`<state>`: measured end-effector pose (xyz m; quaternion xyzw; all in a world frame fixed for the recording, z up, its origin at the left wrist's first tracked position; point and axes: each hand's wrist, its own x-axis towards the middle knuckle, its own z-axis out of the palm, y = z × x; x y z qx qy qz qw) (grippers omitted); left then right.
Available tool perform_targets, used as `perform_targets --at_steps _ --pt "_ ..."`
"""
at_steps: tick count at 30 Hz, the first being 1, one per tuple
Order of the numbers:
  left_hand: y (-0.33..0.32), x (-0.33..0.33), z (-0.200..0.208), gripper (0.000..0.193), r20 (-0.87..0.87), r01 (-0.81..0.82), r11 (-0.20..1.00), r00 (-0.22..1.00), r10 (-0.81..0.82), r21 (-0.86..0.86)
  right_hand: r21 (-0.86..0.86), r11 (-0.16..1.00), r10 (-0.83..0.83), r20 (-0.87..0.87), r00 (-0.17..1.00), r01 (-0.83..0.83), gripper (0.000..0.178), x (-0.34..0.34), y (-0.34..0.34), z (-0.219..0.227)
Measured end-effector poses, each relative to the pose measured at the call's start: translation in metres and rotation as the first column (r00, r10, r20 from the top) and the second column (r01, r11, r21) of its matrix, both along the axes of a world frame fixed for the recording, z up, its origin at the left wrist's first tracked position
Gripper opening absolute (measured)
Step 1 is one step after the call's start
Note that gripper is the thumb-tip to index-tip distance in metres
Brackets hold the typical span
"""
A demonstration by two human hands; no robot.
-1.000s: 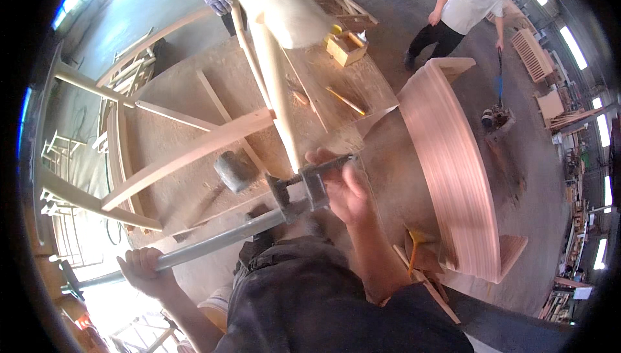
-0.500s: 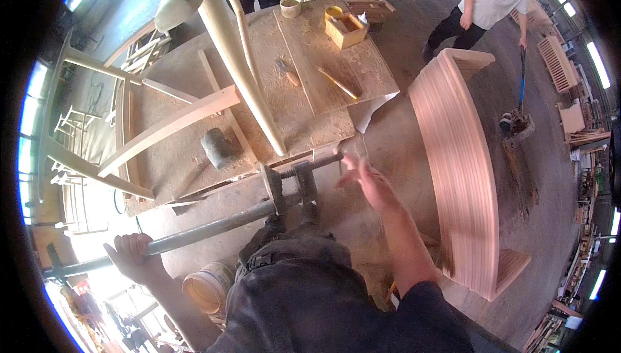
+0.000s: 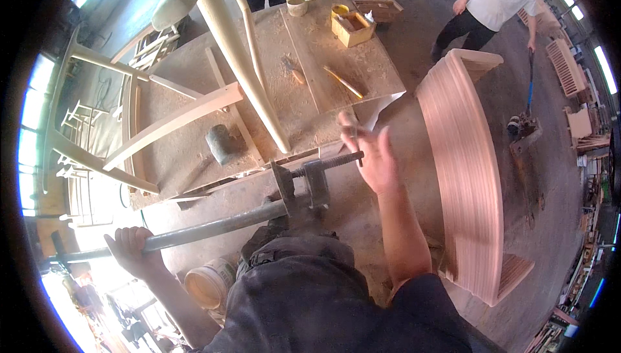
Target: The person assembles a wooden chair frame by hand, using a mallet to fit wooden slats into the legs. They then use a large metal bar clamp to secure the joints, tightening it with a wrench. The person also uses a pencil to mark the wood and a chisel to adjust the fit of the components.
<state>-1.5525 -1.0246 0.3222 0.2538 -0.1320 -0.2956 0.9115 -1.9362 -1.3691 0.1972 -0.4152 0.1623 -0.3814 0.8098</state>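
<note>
My left hand [image 3: 132,249] is wrapped round the grey pipe of a long bar clamp [image 3: 217,225], near its left end. The clamp slants across in front of my body, with its heavy jaws [image 3: 304,185] and threaded screw [image 3: 343,159] at the right end. My right hand [image 3: 375,156] is at the tip of that screw, beside its small cross handle; fingers and thumb are apart, the fingers slightly blurred. A pale wooden chair frame [image 3: 242,62] rests on the workbench [image 3: 323,117] beyond the clamp, with a dark cylindrical block [image 3: 220,145] among its parts.
A large curved wooden piece [image 3: 462,165] stands at my right. On the bench are a yellow box [image 3: 352,28], a cup [image 3: 297,6], a pencil-like stick [image 3: 343,83] and pliers [image 3: 294,72]. A bucket [image 3: 210,283] is near my left side. Another person [image 3: 498,0] holds a long-handled tool.
My right hand has turned and risen slightly at the screw's end, its fingers now pointing upward. The clamp's jaw end has shifted a little right. The left hand keeps its grip.
</note>
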Motion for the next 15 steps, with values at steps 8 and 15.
perform_targets --at_steps 8,15 --pt "-0.002 0.004 0.007 0.052 0.004 0.077 0.996 0.997 -0.077 -0.047 -0.080 0.994 0.074 -0.052 0.996 -0.078 0.074 -0.018 0.000 -0.012" --pt "-0.006 0.001 0.015 0.052 0.024 0.011 1.000 1.000 -0.011 -0.028 -0.153 0.988 -0.005 -0.041 0.999 -0.001 0.076 -0.024 0.005 -0.006"
